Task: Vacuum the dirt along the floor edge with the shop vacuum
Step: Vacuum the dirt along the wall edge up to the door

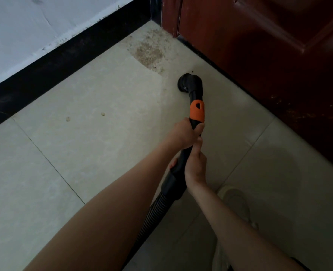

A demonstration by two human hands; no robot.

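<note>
Head view: left hand point(183, 134) and right hand point(196, 166) are gripping the vacuum wand point(196, 112); brush nozzle point(189, 84) is nearing dirt point(149, 53) at upper centre; next, advancing into the corner.

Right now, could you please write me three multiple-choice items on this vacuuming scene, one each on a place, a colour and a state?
1. Where does the dirt patch lie?
A. in the corner by the door
B. under the shoe
C. on the wall

2. What colour is the collar on the vacuum wand?
A. blue
B. orange
C. white

3. How is the wand held?
A. left hand only
B. right hand only
C. both hands

Answers:
1 A: it lies where the black baseboard meets the wooden door.
2 B: the sleeve below the brush head is orange.
3 C: the left hand and right hand both grip it.
</note>
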